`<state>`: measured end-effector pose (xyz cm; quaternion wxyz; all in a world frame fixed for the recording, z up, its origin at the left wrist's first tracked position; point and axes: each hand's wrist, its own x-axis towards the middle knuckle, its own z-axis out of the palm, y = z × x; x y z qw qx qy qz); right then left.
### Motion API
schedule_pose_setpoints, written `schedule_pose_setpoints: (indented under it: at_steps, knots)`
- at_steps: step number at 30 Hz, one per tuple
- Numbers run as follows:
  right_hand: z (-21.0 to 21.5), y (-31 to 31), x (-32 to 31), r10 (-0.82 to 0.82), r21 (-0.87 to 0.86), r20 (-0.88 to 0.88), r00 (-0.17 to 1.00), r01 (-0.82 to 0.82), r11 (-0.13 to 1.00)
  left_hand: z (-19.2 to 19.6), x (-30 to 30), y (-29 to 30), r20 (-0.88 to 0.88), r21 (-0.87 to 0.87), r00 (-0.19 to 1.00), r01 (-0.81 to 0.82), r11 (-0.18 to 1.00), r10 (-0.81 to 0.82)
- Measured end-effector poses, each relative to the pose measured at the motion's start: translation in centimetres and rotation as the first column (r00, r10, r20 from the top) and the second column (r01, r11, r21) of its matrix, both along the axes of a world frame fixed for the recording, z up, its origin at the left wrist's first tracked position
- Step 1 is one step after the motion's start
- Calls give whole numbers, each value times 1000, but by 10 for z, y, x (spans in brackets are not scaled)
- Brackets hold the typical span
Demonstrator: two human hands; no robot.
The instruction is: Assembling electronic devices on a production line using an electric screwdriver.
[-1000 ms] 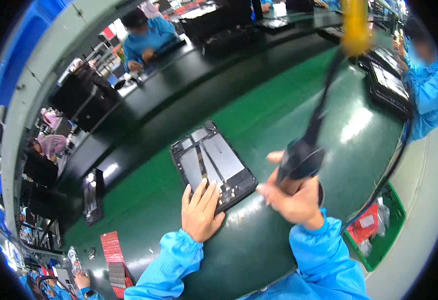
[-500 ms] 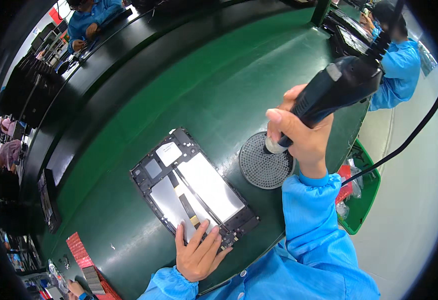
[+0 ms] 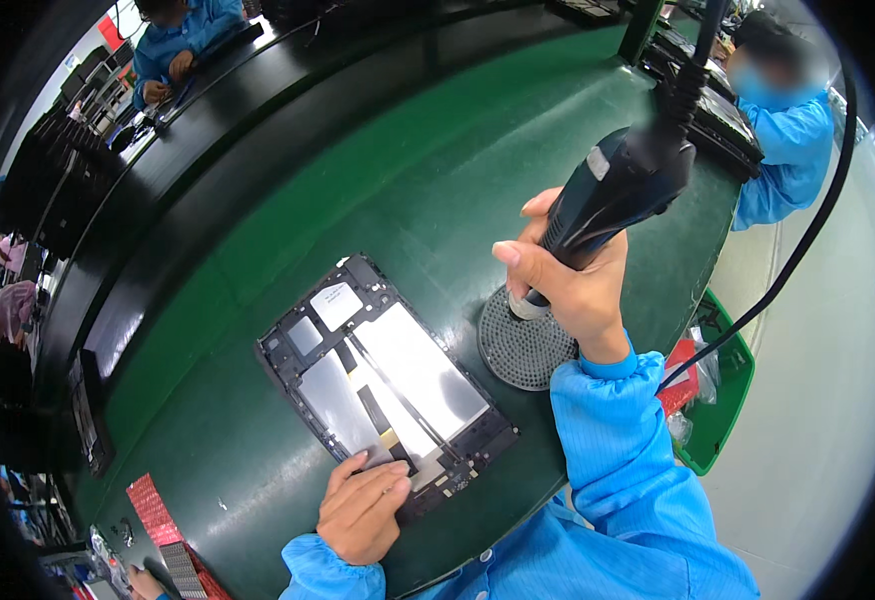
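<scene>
In the head view, the tablet [image 3: 418,350] lies flat on the tabletop [image 3: 248,490] in front of the person, inner side up, presumably so that its parts can be reached. The left hand [image 3: 363,508] is at its near left corner, fingers loosely bent and laid over the edge, probably to steady it; whether they pinch the frame, I cannot tell. The right hand [image 3: 580,292] is closed around the black driver [image 3: 598,205], thumb and fingers wrapped low on the body, likely for control of the tip. The driver leans over the perforated disc [image 3: 523,355], which sits just right of the tablet, seemingly to keep it within easy reach.

The driver's tip is masked by its pale collar and the fingers, so contact with the disc is unclear, as is whatever its holes contain. The right hand covers part of the disc, the left hand part of the tablet's corner. Glare washes out the tablet's metal plates. The driver's top is blurred where its cord [image 3: 700,70] joins, and the red wrap [image 3: 155,508] at lower left is partly covered.
</scene>
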<state>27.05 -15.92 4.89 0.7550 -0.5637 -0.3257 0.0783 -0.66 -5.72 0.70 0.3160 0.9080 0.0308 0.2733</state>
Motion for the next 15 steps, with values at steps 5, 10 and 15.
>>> schedule_pose_setpoints:
  at_steps: [5,10,15]
  knots:
    - [-1,2,-1,12,-6,-35,999,-13,1000,8,-4,6,-77,-25,974,-214,976,212]
    - [-3,-2,-1,19,-16,-27,999,-19,1000,4,-13,16,-91,-195,907,-422,886,412]
    - [-3,11,-11,18,2,-79,997,-18,1000,-4,-37,37,-69,-296,815,-567,768,575]
